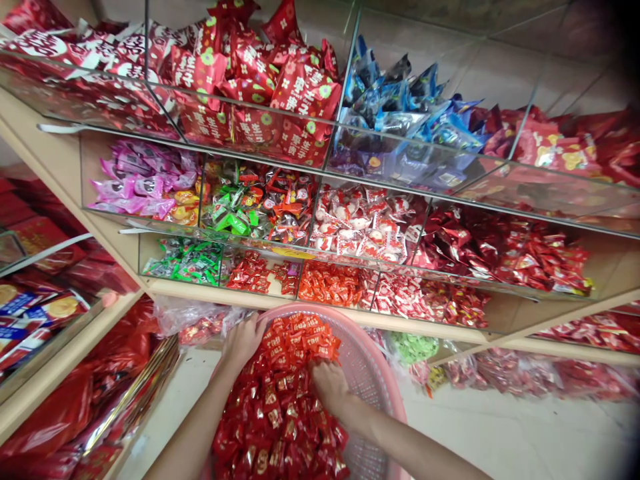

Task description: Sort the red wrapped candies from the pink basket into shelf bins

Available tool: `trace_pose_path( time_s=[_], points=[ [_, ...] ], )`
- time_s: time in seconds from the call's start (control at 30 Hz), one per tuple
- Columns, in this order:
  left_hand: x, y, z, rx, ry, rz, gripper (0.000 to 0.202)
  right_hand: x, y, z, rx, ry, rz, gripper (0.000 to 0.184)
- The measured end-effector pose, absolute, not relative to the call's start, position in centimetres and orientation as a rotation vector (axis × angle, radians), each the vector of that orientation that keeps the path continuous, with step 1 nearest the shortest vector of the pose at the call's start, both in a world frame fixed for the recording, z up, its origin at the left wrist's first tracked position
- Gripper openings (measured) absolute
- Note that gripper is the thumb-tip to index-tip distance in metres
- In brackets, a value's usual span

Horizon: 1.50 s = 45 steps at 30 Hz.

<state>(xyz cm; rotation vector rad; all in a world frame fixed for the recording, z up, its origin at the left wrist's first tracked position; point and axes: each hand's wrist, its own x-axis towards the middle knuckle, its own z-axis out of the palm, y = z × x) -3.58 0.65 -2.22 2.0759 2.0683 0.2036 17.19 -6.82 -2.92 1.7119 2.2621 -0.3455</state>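
A wooden shelf unit (320, 308) fills the wall, split by clear dividers into bins of wrapped sweets. In the top row above the basket sit large red packets with flower prints (260, 87) and, to their right, blue packets (405, 107). The middle row holds pink sweets (143, 180), mixed green and red sweets (255, 200) and white-and-red packets (365, 227). The lowest row, directly above the basket, holds small orange-red sweets (330, 283).

A pink mesh basket (367, 373) stands just below the shelf edge, heaped with small red wrapped candies (280, 407).

The left hand (243, 340) rests on the basket's upper left side, fingers spread and laid flat against the heap near the rim; it has hold of nothing that can be seen. The right hand (327, 383) is pushed into the middle of the heap, fingers curled down among the candies; whether they have closed on any cannot be told.

A clear plastic bag (195, 320) of red sweets lies just left of the basket.
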Motion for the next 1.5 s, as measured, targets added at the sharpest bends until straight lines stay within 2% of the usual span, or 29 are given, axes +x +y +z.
trace_pose_path(
  time_s=[0.13, 0.33, 0.5, 0.7, 0.87, 1.1, 1.27, 1.37, 1.5],
  points=[
    [-3.6, 0.7, -2.4, 2.092, 2.078, 0.194, 0.053, 18.8, -5.2, 1.2, 1.790, 2.300, -0.432, 0.020],
    [-3.5, 0.5, -2.0, 2.089, 2.082, 0.193, 0.053, 22.9, 2.5, 4.7, 2.015, 2.419, -0.228, 0.020],
    [-3.5, 0.5, -1.8, 2.075, 2.091, 0.172, 0.052, 25.2, 8.4, 4.5, 2.056, 2.359, 0.051, 0.021],
    [-3.5, 0.6, -2.1, 2.075, 2.104, 0.186, 0.051, 24.0, 10.8, 3.0, 2.054, 2.367, 0.166, 0.032],
    [-3.6, 0.6, -2.3, 2.082, 2.121, 0.173, 0.051, 22.5, 11.3, 2.3, 2.058, 2.319, 0.231, 0.026],
    [-3.5, 0.6, -1.9, 2.080, 2.103, 0.174, 0.052, 23.6, 10.6, 3.0, 2.074, 2.340, 0.273, 0.029],
    [-3.4, 0.6, -1.7, 2.071, 2.098, 0.145, 0.052, 24.4, 8.1, 4.1, 2.310, 2.489, 0.031, 0.029],
    [-3.4, 0.6, -1.8, 2.077, 2.098, 0.152, 0.051, 24.2, 5.7, 4.4, 2.337, 2.799, -0.361, 0.033],
    [-3.4, 0.6, -1.9, 2.091, 2.093, 0.170, 0.051, 23.6, 2.2, 3.5, 2.120, 3.061, -0.925, 0.029]
  ],
)
